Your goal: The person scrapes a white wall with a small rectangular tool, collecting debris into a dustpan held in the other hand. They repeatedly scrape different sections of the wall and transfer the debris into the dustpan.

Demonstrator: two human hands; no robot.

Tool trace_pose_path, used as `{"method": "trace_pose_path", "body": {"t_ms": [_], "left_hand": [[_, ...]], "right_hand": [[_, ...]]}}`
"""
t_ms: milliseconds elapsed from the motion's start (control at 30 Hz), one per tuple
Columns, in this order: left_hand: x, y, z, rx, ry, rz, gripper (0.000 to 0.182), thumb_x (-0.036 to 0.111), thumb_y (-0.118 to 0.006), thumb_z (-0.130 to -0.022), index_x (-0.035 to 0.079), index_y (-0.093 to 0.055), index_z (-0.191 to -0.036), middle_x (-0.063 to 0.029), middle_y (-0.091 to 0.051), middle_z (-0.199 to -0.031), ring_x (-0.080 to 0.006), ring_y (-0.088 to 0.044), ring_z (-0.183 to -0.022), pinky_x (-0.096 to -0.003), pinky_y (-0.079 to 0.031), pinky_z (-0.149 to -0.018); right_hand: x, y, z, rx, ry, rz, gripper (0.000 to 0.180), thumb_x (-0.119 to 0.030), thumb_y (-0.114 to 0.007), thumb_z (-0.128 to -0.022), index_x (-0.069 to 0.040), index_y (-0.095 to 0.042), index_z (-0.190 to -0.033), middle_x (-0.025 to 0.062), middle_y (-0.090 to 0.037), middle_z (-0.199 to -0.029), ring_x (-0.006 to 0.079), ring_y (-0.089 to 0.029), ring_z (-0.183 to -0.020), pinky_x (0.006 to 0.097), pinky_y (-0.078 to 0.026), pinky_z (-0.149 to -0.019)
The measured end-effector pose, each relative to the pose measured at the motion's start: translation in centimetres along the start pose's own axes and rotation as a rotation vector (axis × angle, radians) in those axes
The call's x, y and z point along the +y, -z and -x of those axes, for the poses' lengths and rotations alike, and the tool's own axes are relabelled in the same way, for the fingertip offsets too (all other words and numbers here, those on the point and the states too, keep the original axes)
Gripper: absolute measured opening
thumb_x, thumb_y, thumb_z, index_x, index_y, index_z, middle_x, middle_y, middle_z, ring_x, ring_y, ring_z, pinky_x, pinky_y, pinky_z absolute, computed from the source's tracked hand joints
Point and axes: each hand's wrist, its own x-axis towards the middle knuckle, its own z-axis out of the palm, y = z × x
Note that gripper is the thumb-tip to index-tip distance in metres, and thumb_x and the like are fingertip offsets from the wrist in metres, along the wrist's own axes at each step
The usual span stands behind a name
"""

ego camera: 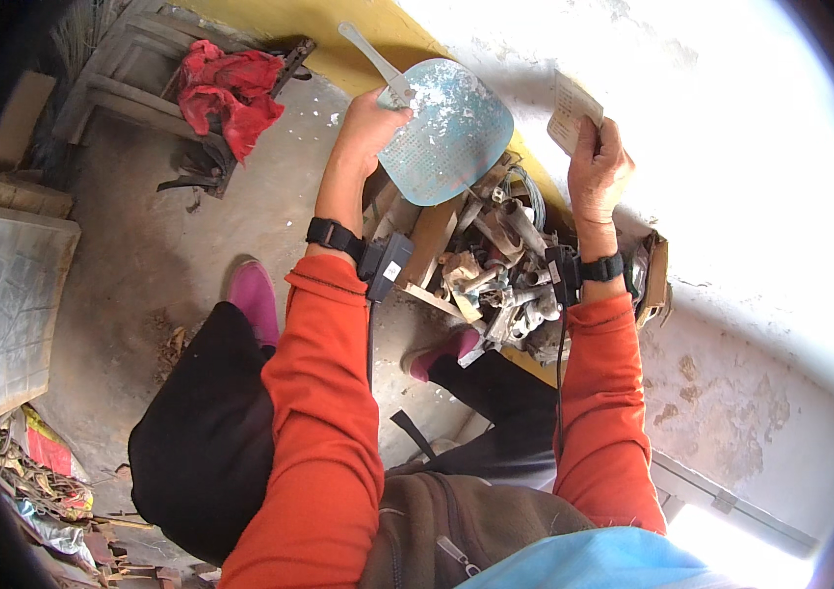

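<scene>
My left hand grips the edge of a blue plastic hand fan, near where its pale handle joins. White flakes lie scattered over the fan's face, thickest on its upper part. Between the thumb and fingers of my right hand is a thin, pale rectangular piece with rows of marks. It is close to the white wall; whether it touches the wall, I cannot tell. Below the two hands, a heap of pipe fittings sits partly hidden by the fan and right wrist.
A red cloth hangs over a wooden frame at the upper left. A tile-patterned panel stands at the left, above scraps and bags. Coiled wire rises from the heap. White flakes dot the concrete floor.
</scene>
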Motion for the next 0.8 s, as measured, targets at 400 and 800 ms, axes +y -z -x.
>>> {"method": "trace_pose_path", "body": {"t_ms": [400,800], "left_hand": [[-0.6,-0.6,0.1,0.005,-0.043,-0.037,0.03,-0.001,-0.063,-0.081,-0.003,-0.063,-0.111,-0.007,-0.065,-0.097,-0.016,-0.06,-0.086,-0.0308,-0.047,-0.077],[-0.7,-0.8,0.3,0.025,-0.028,-0.004,0.031,-0.002,-0.061,-0.079,-0.002,-0.062,-0.111,-0.0083,-0.065,-0.095,-0.0172,-0.061,-0.083,-0.0328,-0.049,-0.075]], "right_hand": [[-0.4,-4.0,0.5,-0.03,0.044,0.068,0.006,-0.015,-0.061,-0.087,-0.01,-0.06,-0.085,0.0106,-0.062,-0.063,0.0297,-0.062,-0.054,0.0373,-0.049,-0.049],[-3.0,-3.3,0.1,-0.12,0.068,-0.083,0.007,-0.011,-0.06,-0.088,-0.006,-0.059,-0.084,0.0166,-0.06,-0.064,0.0345,-0.06,-0.055,0.0381,-0.047,-0.049]]}}
